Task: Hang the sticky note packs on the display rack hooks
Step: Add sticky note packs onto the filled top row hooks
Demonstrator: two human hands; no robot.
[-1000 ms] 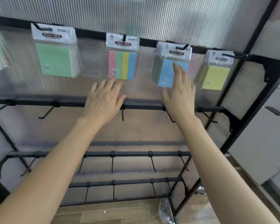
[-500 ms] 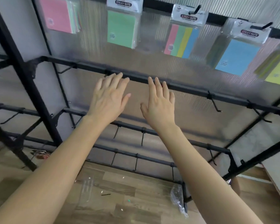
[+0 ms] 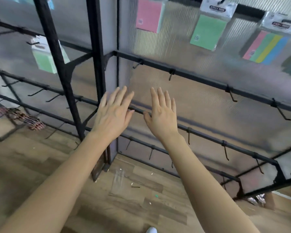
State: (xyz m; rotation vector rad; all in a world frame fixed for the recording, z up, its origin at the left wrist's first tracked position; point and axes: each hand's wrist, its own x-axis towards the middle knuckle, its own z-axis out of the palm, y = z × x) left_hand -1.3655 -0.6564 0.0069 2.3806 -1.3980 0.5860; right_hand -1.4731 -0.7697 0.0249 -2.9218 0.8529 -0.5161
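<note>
Nothing is held: the left hand (image 3: 113, 113) and right hand (image 3: 163, 113) are spread flat, fingers straight, before the rack (image 3: 200, 79). Behind them empty hooks (image 3: 170, 74) are seen; the packs (image 3: 208, 32) hang on the top row. A wrist could be snagged on a bare hook by a careless reach.

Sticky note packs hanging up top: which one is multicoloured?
The striped pack, with pink, green, yellow and blue bands across its front. The green pack next to it on the left and the pink pack beyond that have plain fronts.
</note>
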